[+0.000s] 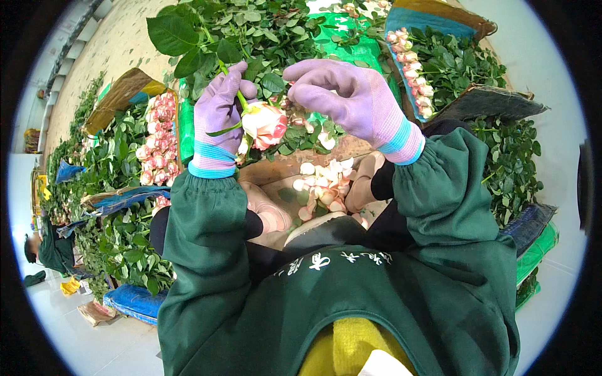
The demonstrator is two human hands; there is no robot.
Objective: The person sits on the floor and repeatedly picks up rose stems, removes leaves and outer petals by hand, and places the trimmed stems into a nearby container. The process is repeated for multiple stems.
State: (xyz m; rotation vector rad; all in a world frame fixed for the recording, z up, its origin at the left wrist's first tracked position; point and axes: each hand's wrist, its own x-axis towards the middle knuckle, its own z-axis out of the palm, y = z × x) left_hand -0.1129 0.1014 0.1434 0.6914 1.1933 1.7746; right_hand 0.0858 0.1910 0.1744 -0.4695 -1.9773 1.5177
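Note:
My left hand (217, 105), in a lilac glove with a blue cuff, grips the green stem of a single rose (264, 125). Its pink-and-cream bloom tilts down to the right, below the fingers, and large leaves (173, 36) spread from the stem above the hand. To the right of the bloom hovers my right hand (350, 96), gloved alike, with fingers curled and a gap between thumb and forefinger; nothing shows in it. Beneath both hands lie more cut roses with leafy stems (277, 33). Loose pale petals (327, 185) are scattered on the floor between my shoes.
Rose bundles with aligned heads stand at left (161, 138) and right (411, 70), parted by worn boards (491, 101). Green wrapping (348, 42) lies ahead among the foliage. A blue padded edge (134, 301) is at lower left. Another person (54, 249) is at far left.

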